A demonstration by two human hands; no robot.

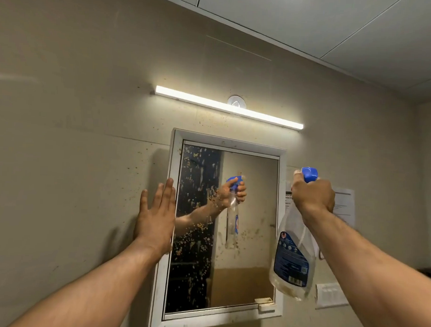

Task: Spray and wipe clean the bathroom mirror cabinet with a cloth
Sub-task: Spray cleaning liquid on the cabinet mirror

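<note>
The white-framed mirror cabinet (pixel 225 145) hangs on the beige wall, its glass (pixel 244 263) spotted with brownish splashes, thickest on the left half. My left hand (pixel 156 220) lies flat with straight fingers against the cabinet's left frame edge. My right hand (pixel 313 196) grips the neck of a clear spray bottle (pixel 291 263) with a blue trigger head, held in front of the cabinet's right edge and pointing at the mirror. The bottle holds only a little liquid at the bottom. Hand and bottle are reflected in the glass. No cloth is in view.
A lit tube light (pixel 228 107) runs above the cabinet. A paper notice (pixel 343 206) is stuck to the wall behind my right hand, with a white switch plate (pixel 331 295) below it. Splash marks dot the wall around the cabinet.
</note>
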